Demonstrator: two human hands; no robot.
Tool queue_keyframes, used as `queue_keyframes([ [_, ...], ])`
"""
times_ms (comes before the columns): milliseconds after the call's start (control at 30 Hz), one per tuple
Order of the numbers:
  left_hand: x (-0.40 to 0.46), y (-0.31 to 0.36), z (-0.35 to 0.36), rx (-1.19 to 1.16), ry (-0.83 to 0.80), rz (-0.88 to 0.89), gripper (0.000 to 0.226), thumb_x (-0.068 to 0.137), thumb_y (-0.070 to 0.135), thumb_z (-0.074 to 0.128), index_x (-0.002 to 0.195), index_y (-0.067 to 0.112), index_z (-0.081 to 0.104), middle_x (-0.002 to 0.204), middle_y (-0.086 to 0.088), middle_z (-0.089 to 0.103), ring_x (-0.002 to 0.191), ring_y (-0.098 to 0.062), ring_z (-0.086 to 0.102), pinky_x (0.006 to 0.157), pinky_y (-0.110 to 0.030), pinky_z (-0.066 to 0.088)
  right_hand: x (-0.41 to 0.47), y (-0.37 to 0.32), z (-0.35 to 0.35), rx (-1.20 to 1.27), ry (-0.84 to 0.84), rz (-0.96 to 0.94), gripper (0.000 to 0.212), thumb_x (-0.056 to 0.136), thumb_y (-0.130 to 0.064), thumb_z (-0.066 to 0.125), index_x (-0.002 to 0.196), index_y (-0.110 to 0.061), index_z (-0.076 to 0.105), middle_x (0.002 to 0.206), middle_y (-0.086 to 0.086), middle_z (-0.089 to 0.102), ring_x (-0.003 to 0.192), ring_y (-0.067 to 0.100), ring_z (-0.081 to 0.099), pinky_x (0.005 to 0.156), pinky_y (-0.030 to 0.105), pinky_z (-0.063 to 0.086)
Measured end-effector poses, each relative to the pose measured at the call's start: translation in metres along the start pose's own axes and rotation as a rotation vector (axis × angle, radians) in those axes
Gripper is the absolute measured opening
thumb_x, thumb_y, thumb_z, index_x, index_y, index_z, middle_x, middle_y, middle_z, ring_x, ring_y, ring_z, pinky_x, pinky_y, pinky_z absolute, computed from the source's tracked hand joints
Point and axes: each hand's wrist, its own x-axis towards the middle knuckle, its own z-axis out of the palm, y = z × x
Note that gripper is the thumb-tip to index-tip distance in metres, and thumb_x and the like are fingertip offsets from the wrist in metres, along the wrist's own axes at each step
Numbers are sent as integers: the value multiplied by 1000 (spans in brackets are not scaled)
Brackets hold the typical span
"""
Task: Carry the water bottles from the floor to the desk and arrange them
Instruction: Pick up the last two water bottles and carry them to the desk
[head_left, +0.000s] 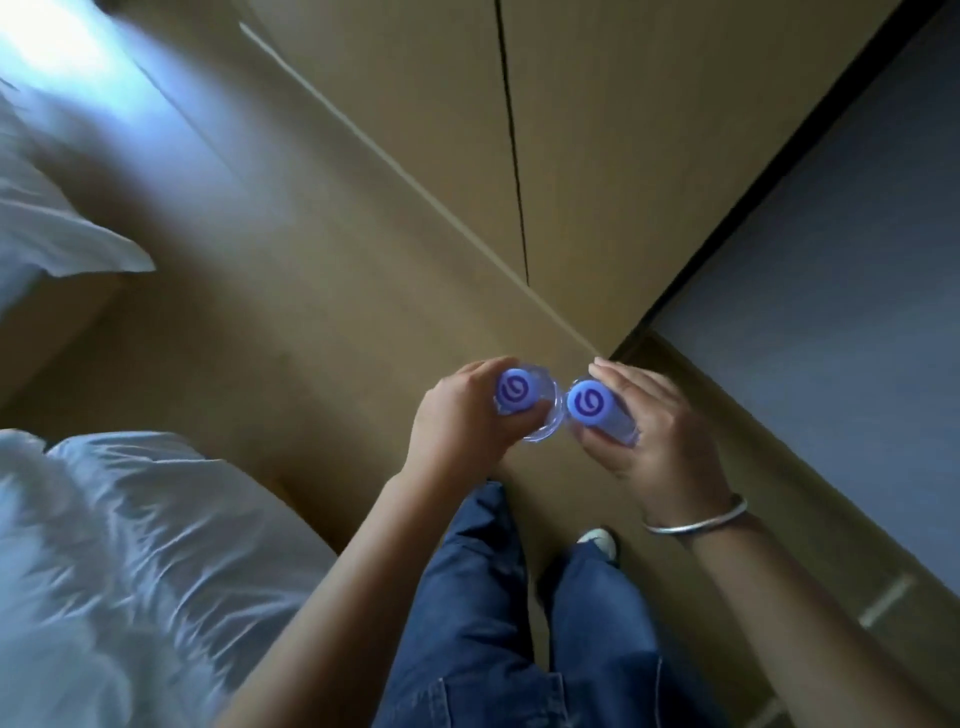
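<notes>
So the floor (322, 291) is a tan, wood-looking surface, with a pale strip (415, 182) running diagonally across it and a thin dark seam (514, 156) further up. White rumpled bedding (130, 561) fills the lower left, and another white fabric corner (67, 234) pokes in higher on that side. Blue jeans (493, 623) and the toe of a white shoe (600, 540) show at the bottom. There's a silver bangle (696, 519) on the wrist too.
</notes>
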Motion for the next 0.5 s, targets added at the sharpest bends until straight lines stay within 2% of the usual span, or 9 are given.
queue_keyframes([
  [100, 4, -16, -50, -59, 114, -51, 31, 70, 32, 78, 97, 19, 70, 98, 1, 68, 86, -20, 63, 76, -31, 48, 41, -46, 14, 17, -45, -43, 40, 70, -22, 69, 102, 4, 68, 100, 17, 70, 92, 33, 66, 82, 33, 51],
  [233, 22, -46, -114, -105, 244, -102, 35, 63, 44, 66, 85, 18, 69, 89, 2, 66, 79, -16, 59, 67, -20, 37, 96, -102, 46, 27, -128, -102, 43, 74, -37, 64, 99, -1, 69, 98, 11, 70, 91, 30, 65, 82, 29, 43],
  [300, 32, -66, -146, -125, 294, -124, 34, 62, 45, 63, 83, 20, 69, 88, 4, 66, 79, -16, 60, 71, -25, 43, 122, -130, 67, 36, -123, -143, 48, 76, -44, 56, 97, -3, 69, 97, 10, 71, 89, 29, 65, 81, 27, 41],
  [400, 48, -100, -198, -146, 367, -146, 27, 63, 44, 68, 83, 26, 70, 84, 11, 63, 77, -14, 60, 71, -27, 47, 162, -174, 103, 77, -112, -176, 48, 74, -45, 53, 94, -5, 70, 96, 7, 72, 86, 26, 65, 78, 19, 38],
  [500, 69, -136, -251, -178, 440, -164, 20, 65, 31, 79, 83, 26, 72, 79, 15, 60, 74, -9, 58, 68, -15, 43, 205, -218, 143, 115, -149, -210, 47, 74, -46, 52, 94, -7, 70, 95, 5, 72, 85, 23, 64, 76, 14, 35],
])
